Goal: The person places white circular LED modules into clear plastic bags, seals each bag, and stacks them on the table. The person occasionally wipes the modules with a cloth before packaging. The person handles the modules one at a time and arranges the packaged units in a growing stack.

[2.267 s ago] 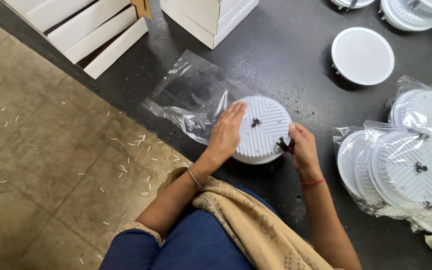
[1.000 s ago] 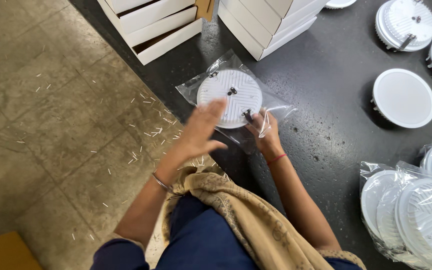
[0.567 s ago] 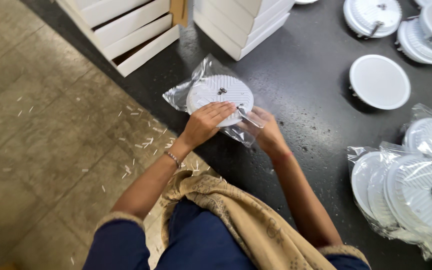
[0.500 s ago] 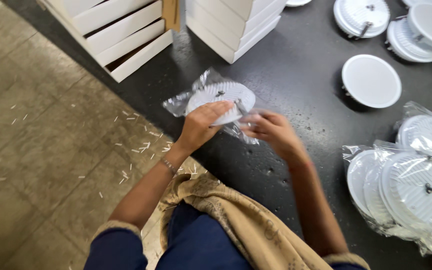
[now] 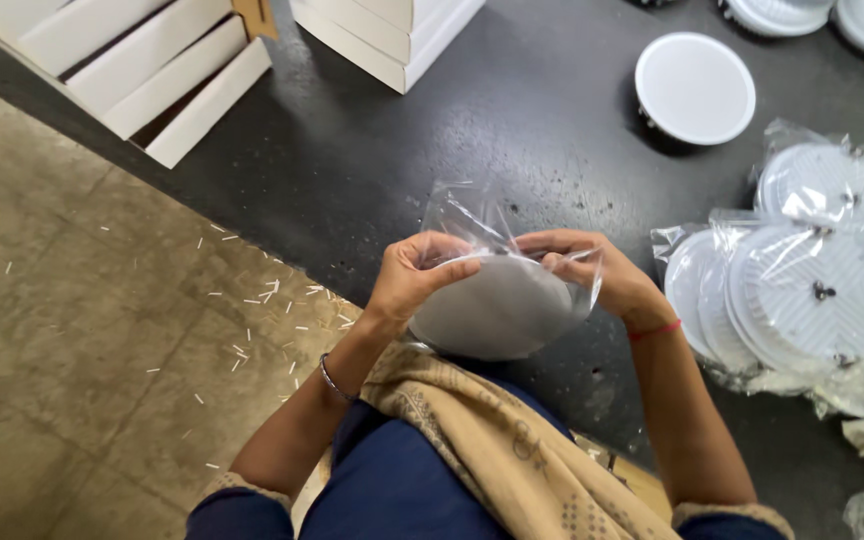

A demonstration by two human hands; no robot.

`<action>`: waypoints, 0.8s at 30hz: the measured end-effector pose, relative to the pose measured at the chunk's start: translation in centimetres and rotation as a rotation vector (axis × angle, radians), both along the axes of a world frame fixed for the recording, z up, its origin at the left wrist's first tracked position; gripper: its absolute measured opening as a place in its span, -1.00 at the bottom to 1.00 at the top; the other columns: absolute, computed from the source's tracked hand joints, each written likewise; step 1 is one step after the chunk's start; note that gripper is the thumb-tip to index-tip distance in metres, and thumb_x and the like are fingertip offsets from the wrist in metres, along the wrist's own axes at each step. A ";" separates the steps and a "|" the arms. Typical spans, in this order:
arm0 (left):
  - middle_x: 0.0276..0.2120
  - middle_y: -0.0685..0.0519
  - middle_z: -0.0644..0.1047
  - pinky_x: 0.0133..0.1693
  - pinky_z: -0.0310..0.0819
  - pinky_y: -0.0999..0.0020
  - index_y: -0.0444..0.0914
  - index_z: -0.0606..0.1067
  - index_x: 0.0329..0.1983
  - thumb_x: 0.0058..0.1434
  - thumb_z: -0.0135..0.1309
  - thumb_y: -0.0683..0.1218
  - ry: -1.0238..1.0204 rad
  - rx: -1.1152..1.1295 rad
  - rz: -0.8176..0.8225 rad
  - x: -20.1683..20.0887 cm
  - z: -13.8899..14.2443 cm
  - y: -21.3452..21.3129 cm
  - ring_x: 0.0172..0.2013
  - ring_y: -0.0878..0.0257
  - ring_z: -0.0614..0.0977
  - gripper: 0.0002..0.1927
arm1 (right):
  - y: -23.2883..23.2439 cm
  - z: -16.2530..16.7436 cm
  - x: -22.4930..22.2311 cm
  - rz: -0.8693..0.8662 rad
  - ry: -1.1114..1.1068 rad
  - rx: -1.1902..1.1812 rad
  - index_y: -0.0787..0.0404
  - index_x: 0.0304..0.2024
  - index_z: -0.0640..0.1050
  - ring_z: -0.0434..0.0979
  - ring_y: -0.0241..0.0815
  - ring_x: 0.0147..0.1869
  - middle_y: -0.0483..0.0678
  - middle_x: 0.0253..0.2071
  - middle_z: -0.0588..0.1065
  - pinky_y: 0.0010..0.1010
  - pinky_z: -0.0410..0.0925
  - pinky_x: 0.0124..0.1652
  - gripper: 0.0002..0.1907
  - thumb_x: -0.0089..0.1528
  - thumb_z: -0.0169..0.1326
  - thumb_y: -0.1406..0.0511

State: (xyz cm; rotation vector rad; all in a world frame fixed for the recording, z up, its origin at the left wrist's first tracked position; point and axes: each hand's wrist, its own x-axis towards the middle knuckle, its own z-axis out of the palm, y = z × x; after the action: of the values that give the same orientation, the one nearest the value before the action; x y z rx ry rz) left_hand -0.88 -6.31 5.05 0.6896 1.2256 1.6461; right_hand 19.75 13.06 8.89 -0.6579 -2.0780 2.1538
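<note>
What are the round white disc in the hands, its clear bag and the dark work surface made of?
Round white disc: likely matte plastic, with an even, dull face. Clear bag: thin glossy plastic film, see-through, with creases and glints. Dark work surface: hard, black, slightly sheened and speckled; possibly laminate or stone. Left hand and right hand grip the bag.

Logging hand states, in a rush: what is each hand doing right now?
Left hand: closed on the clear plastic bag holding the round white light fixture.
Right hand: closed on the same bag's other side.

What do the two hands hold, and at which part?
Both the left hand and right hand grip the bagged round white light fixture at its upper edge.
</note>
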 end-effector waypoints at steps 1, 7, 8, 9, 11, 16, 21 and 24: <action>-0.24 0.01 0.67 -0.16 0.59 0.47 -0.34 0.63 -0.13 0.22 0.35 -0.17 0.034 0.016 -0.010 0.2 0.2 0.1 -0.22 0.37 0.65 -0.80 | -0.2 0.4 0.0 0.026 0.011 -0.026 0.30 0.14 0.60 0.63 -0.25 0.04 -0.02 0.02 0.64 -0.43 0.47 0.03 -0.52 0.21 0.19 0.20; -0.24 0.09 0.66 -0.16 0.65 0.50 -0.25 0.68 -0.19 0.24 0.29 -0.13 0.364 0.080 -0.010 0.6 4.2 0.2 -0.23 0.40 0.68 -0.88 | -1.2 2.7 -1.5 0.111 -0.019 0.050 0.33 0.10 0.61 0.65 -0.33 -0.09 -0.04 -0.12 0.67 -0.51 0.50 -0.06 -0.55 0.19 0.27 0.28; -0.25 0.09 0.64 -0.17 0.61 0.47 -0.24 0.68 -0.19 0.21 0.31 -0.14 0.548 0.142 0.035 0.7 5.1 0.3 -0.23 0.35 0.66 -0.87 | -1.4 3.0 -1.6 0.127 -0.026 0.097 0.33 0.08 0.62 0.63 -0.34 -0.12 -0.05 -0.15 0.66 -0.51 0.50 -0.10 -0.57 0.19 0.28 0.27; -0.26 0.08 0.63 -0.18 0.57 0.45 -0.23 0.68 -0.20 0.19 0.33 -0.14 0.733 0.208 0.081 0.7 5.9 0.5 -0.22 0.31 0.63 -0.87 | -1.5 3.3 -1.8 0.143 -0.031 0.147 0.32 0.06 0.63 0.62 -0.35 -0.16 -0.05 -0.18 0.66 -0.50 0.50 -0.14 -0.58 0.18 0.28 0.27; -0.30 0.07 0.59 -0.24 0.50 0.42 -0.21 0.69 -0.20 0.16 0.35 -0.15 0.907 0.235 0.121 0.9 7.3 0.5 -0.28 0.26 0.59 -0.86 | -1.9 4.0 -1.9 0.166 -0.061 0.293 0.31 -0.01 0.65 0.59 -0.36 -0.23 -0.05 -0.27 0.66 -0.50 0.49 -0.20 -0.63 0.18 0.29 0.25; -0.37 0.05 0.50 -0.37 0.45 0.40 -0.20 0.70 -0.19 0.15 0.32 -0.17 0.834 0.100 0.052 1.4 9.3 0.6 -0.45 0.28 0.55 -0.85 | -3.3 5.1 -2.2 0.182 -0.037 0.587 0.25 -0.14 0.65 0.63 -0.35 -0.35 -0.06 -0.41 0.65 -0.48 0.48 -0.28 -0.71 0.18 0.28 0.21; -0.31 0.04 0.55 -0.29 0.57 0.42 -0.28 0.54 -0.18 0.18 0.24 -0.25 0.768 0.123 0.050 2.0 9.3 1.2 -0.33 0.28 0.65 -0.84 | -4.5 4.5 -2.1 0.097 -0.026 0.827 0.21 -0.01 0.63 0.51 -0.16 -0.45 0.07 -0.43 0.53 -0.34 0.40 -0.35 -0.70 0.20 0.18 0.32; -0.24 -0.02 0.54 -0.19 0.62 0.36 -0.30 0.45 -0.15 0.19 0.18 -0.29 0.830 0.166 0.017 2.4 8.9 1.2 -0.24 0.20 0.68 -0.80 | -4.3 3.4 -1.9 0.090 0.051 0.856 0.23 -0.03 0.60 0.54 -0.20 -0.38 0.06 -0.37 0.55 -0.36 0.42 -0.29 -0.75 0.24 0.15 0.33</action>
State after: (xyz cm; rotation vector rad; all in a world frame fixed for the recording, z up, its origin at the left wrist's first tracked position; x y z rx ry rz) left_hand 1.52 -5.07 13.98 1.5684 1.6593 1.5190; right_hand 17.81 8.75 12.27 -0.3876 -2.6902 1.0692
